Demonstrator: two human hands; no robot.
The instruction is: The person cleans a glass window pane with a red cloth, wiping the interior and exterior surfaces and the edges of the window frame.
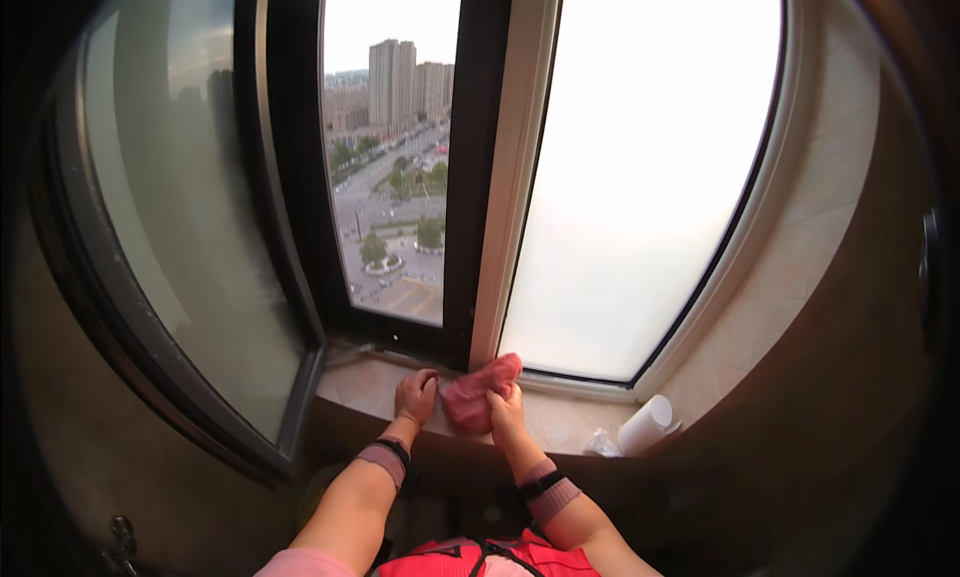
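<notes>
A reddish-pink cloth [466, 401] is bunched up on the tiled window sill, by the foot of the pale frame post. My right hand [506, 409] is closed on its right side, and a folded end sticks up past my fingers. Just left of the cloth, my left hand [416, 395] rests at the sill with its fingers curled in. Whatever those fingers may hold is hidden. A narrow gap shows between this hand and the cloth.
An open dark-framed window sash [190, 237] swings inward at left. The window opening [395, 177] looks down on streets and towers far below. At right stands a frosted pane [640, 177]. A white roll [645, 425] and crumpled clear plastic [600, 444] lie on the sill [560, 417].
</notes>
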